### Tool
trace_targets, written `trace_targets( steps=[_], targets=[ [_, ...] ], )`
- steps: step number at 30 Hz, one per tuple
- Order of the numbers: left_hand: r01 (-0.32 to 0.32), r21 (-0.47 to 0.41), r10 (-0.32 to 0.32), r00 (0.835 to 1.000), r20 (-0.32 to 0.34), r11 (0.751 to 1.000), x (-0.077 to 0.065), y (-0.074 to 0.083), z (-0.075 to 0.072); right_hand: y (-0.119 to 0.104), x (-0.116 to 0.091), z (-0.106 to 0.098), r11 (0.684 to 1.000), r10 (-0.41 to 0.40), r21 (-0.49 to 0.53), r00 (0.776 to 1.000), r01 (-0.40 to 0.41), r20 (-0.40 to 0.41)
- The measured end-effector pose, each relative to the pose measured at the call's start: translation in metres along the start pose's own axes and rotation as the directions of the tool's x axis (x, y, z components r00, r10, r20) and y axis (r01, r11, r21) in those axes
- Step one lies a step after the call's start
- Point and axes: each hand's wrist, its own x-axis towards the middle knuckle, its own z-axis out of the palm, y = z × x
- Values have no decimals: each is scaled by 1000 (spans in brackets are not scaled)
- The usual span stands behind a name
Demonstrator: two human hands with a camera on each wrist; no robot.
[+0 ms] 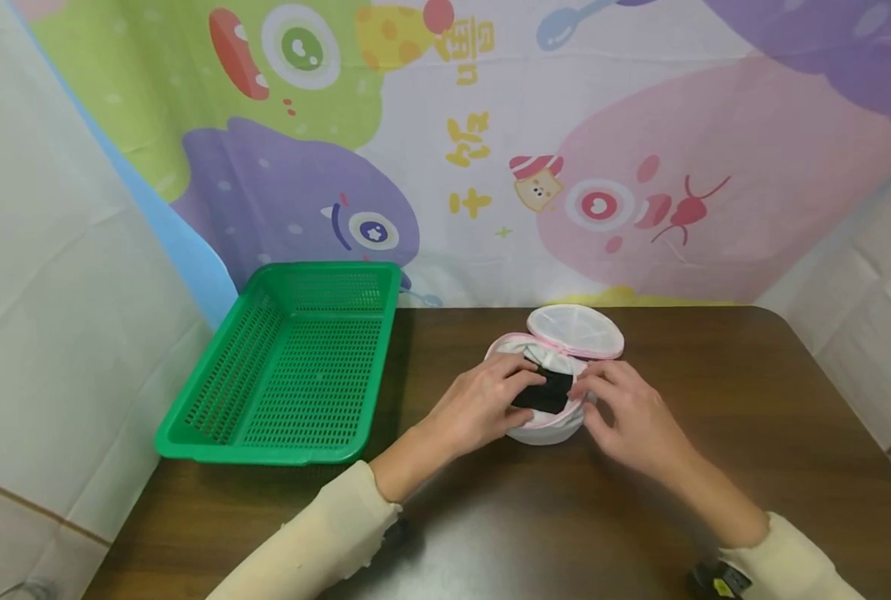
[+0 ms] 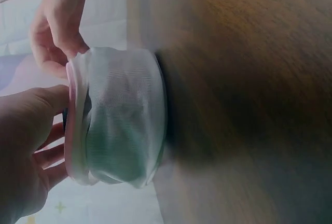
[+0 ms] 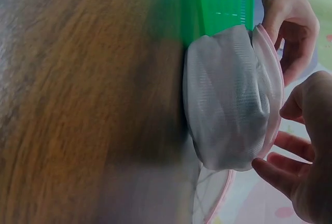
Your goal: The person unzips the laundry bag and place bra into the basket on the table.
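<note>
A round white mesh laundry bag (image 1: 546, 435) with pink zip trim stands upright on the brown table. Its mesh lid (image 1: 576, 331) is folded back behind it. In the bag's mouth lies a folded black cloth (image 1: 552, 392), with pale fabric showing around it. My left hand (image 1: 483, 404) holds the black cloth between thumb and fingers, coming from the left. On the opposite side, my right hand (image 1: 635, 417) pinches the bag's rim. The left wrist view shows the bag's side wall (image 2: 124, 115) with a greenish tint. The bag's lower contents are hidden.
A green perforated plastic basket (image 1: 373, 367) stands to the left on the table (image 1: 715, 375). Behind the table hangs a cartoon-printed curtain (image 1: 483, 250). A small black object (image 1: 708, 581) shows beside the right sleeve.
</note>
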Motion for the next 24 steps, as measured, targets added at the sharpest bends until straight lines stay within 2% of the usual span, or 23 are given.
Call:
trace_targets(
  steps=[7, 13, 19, 24],
  targets=[
    [52, 30, -53, 998, 16, 998, 3, 3, 5, 0, -3, 1, 1000, -22, -14, 1000, 22, 13],
    [85, 73, -87, 996, 20, 994, 4, 3, 11, -1, -4, 2, 999, -11, -31, 999, 12, 45],
    [142, 48, -144, 988, 48, 989, 4, 1, 14, -4, -5, 2, 999, 33, -47, 995, -29, 98],
    [172, 32, -174, 984, 43, 985, 3, -1, 17, -3, -6, 3, 998, 36, -57, 994, -30, 104]
  ],
)
